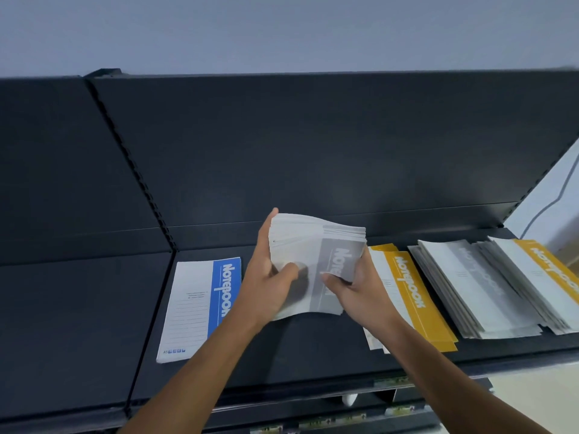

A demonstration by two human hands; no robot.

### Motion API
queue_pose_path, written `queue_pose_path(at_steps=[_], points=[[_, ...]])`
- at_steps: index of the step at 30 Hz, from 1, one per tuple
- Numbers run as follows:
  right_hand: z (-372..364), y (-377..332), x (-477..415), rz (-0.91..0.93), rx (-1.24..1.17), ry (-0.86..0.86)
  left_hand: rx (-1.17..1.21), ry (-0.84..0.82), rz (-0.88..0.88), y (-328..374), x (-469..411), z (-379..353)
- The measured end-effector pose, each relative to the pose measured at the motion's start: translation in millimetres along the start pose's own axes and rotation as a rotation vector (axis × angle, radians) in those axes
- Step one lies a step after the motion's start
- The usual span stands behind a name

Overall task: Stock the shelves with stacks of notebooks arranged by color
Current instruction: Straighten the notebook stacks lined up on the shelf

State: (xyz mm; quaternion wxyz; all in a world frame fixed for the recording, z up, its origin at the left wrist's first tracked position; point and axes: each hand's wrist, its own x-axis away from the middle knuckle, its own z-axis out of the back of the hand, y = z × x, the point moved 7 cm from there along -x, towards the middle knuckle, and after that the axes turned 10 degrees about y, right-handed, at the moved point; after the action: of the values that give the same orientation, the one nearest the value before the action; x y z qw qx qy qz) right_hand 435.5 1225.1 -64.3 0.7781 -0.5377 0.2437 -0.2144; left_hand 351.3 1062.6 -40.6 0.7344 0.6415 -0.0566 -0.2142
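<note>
A stack of grey-banded notebooks (pixel 316 245) hangs above the dark shelf (pixel 297 349), held from both sides. My left hand (pixel 269 277) grips its left edge, thumb on the top cover. My right hand (pixel 354 286) grips its right edge, thumb on the grey band. On the shelf to the left lies a blue-banded notebook stack (pixel 197 305). A yellow-banded stack (pixel 410 296) lies just right of my right hand. Further right is a slumped pile of grey notebooks (pixel 479 286) with a yellow-banded one (pixel 542 270) on its right side.
The shelf's dark back panel (pixel 313 145) rises behind the stacks. A slotted upright (pixel 131 164) separates a bare shelf bay (pixel 72 324) on the left. A lower shelf edge with price labels (pixel 329 421) shows below. A pale wall with a cable (pixel 551 202) is at the right.
</note>
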Motion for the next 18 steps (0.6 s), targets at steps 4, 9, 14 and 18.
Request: queue_pose_path(at_steps=[4,9,14,18], points=[[1.3,10.6,5.6,-0.045,0.003,-0.011,-0.021,-0.059,0.033,-16.5,10.7,-2.6],[-5.9,24.3,11.6,-0.078,-0.007,-0.016,-0.079,-0.006,0.09,-33.9,19.4,-6.8],[-4.4,18.1,-1.6,-0.103,0.096,-0.067,-0.35,0.031,0.084,-29.5,5.3,2.2],[-11.9,15.0,-20.6,-0.173,0.221,-0.116,-0.534,0.017,0.076,-35.0,-7.3,6.5]])
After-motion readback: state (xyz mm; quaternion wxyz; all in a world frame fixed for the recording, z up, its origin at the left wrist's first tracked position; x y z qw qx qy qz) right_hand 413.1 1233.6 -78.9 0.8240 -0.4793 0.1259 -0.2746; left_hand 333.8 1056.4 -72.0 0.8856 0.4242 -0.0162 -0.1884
